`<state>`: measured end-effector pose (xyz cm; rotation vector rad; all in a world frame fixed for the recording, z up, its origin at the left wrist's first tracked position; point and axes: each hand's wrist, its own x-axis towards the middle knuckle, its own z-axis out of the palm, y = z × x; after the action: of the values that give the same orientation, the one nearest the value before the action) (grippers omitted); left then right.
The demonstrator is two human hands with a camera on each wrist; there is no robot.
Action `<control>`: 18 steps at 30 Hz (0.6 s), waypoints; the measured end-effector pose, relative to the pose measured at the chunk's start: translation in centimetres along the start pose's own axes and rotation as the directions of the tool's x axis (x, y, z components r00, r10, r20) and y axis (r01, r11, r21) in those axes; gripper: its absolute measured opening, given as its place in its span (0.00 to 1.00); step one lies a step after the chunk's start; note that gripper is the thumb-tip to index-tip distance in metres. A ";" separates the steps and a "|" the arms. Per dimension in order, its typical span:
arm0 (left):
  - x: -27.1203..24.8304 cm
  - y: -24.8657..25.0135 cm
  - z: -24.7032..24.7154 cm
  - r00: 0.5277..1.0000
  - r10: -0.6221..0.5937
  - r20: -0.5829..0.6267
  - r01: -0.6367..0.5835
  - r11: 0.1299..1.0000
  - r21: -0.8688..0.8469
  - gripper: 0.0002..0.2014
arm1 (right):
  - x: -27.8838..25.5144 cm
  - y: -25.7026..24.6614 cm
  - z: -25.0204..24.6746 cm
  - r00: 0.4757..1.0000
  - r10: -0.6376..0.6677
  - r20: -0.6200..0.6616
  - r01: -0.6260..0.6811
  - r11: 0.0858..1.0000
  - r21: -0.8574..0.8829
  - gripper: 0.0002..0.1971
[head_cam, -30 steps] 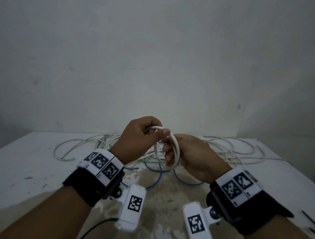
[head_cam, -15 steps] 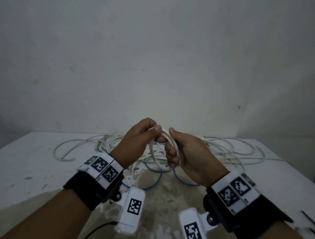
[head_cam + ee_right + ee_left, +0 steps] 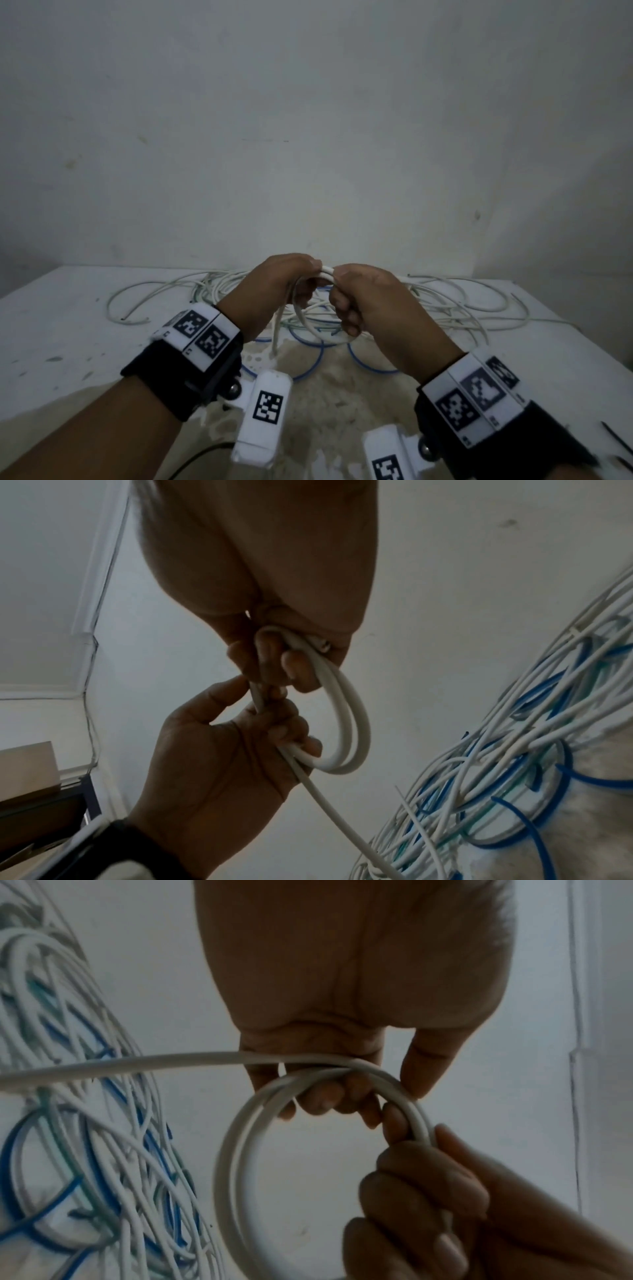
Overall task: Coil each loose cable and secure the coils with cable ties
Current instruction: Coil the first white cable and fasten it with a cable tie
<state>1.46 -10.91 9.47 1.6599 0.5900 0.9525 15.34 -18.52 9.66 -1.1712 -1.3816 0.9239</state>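
Both hands hold a small coil of thick white cable (image 3: 310, 325) (image 3: 236, 1153) (image 3: 352, 723) in the air above the table. My left hand (image 3: 277, 284) (image 3: 342, 1091) curls its fingers round the top of the loops. My right hand (image 3: 356, 301) (image 3: 274, 664) grips the coil's right side, thumb on top. The cable's loose tail (image 3: 113, 1066) (image 3: 335, 813) runs from the left hand down to the pile. A tangle of thin white, blue and greenish cables (image 3: 428, 308) (image 3: 85, 1137) (image 3: 514, 764) lies on the table behind and below the hands.
The white table (image 3: 61, 342) ends at a plain wall (image 3: 308, 137) just behind the cable pile. A worn brownish patch (image 3: 325, 394) marks the table's near middle. A dark thin object (image 3: 616, 442) lies near the right edge. A loose white cable end (image 3: 126, 320) curls at the left.
Both hands have risen a little and closed together at the top of the coil. The left hand has brought another turn of cable over onto the loops.
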 end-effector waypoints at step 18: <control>-0.1 2.0 0.7 0.989 -0.088 0.123 0.080 0.995 0.062 0.14 | 0.7 -1.7 -0.5 0.972 -0.196 -0.131 0.133 0.915 -0.380 0.09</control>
<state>1.78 -11.94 11.33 1.7182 0.6017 0.7706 15.60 -18.26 11.55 -1.3531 -1.5306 0.4425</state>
